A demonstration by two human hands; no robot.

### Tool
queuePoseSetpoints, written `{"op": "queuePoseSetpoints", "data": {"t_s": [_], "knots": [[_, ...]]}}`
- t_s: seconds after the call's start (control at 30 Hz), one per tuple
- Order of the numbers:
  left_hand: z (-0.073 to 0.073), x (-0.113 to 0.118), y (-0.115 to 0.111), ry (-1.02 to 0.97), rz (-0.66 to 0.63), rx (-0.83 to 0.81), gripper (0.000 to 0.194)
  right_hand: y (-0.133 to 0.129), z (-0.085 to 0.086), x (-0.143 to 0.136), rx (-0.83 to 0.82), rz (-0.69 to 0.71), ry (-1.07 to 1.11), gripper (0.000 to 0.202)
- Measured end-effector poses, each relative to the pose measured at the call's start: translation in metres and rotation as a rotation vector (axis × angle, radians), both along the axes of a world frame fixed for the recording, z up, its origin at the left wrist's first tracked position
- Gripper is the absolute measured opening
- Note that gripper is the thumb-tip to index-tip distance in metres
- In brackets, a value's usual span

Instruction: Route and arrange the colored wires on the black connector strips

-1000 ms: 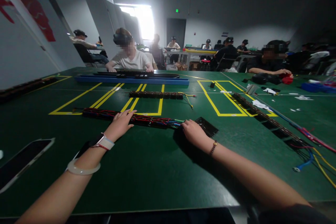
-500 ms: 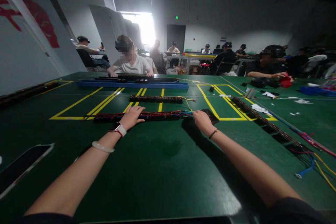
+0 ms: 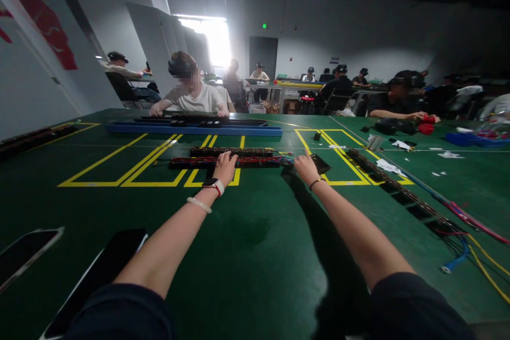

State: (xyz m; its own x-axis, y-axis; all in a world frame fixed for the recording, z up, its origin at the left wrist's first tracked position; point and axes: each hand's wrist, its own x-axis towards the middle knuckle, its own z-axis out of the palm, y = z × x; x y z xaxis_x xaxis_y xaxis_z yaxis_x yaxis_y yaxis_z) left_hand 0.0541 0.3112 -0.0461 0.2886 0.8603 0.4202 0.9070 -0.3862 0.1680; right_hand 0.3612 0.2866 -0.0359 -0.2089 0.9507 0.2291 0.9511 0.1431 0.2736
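Note:
A long black strip (image 3: 258, 162) with red and blue wires along its top lies across the table in front of me. My left hand (image 3: 225, 168) is over its middle, fingers curled down onto it. At the strip's right end, where coloured wires (image 3: 287, 160) come out, is my right hand (image 3: 306, 168). Its index finger points forward while the other fingers are bent in; what they hold, if anything, is hidden. A flat black piece (image 3: 322, 163) shows just right of that hand. Close behind the wired strip lies a second, similar black strip (image 3: 203, 152).
On the green table (image 3: 247, 255), another black strip (image 3: 402, 188) with cables slants at the right, near paper scraps (image 3: 389, 167). A blue tray (image 3: 191, 130) stands at the back before a co-worker (image 3: 195, 94). Dark flat devices (image 3: 103, 260) lie front left.
The wired strip has shifted away from me and its left end has moved right, close to the second strip. My left hand has moved with it. My right index finger now sticks out.

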Motion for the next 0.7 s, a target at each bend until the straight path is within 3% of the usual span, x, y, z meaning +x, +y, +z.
{"op": "queuePoseSetpoints", "data": {"t_s": [0.13, 0.23, 0.33, 0.47, 0.6, 0.7], "knots": [[0.003, 0.01, -0.048, -0.21, -0.264, -0.145, 0.029, -0.035, -0.01, 0.008, 0.108, 0.293, 0.0, 0.039], [0.006, 0.011, -0.094, -0.387, -0.314, -0.393, 0.03, -0.074, -0.018, 0.026, 0.108, 0.3, 0.043, 0.034], [0.01, 0.009, -0.134, -0.564, -0.326, -0.658, 0.034, -0.108, -0.018, 0.064, 0.061, 0.136, 0.068, 0.03], [0.02, 0.002, -0.165, -0.703, -0.285, -0.907, 0.037, -0.137, -0.004, 0.138, 0.074, -0.247, 0.082, 0.032], [0.021, -0.008, -0.173, -0.734, -0.272, -0.874, 0.039, -0.161, 0.009, 0.211, 0.148, -0.615, 0.058, 0.037], [0.016, -0.017, -0.169, -0.76, -0.235, -0.803, 0.039, -0.175, 0.006, 0.248, 0.122, -0.777, 0.052, 0.044]]}}
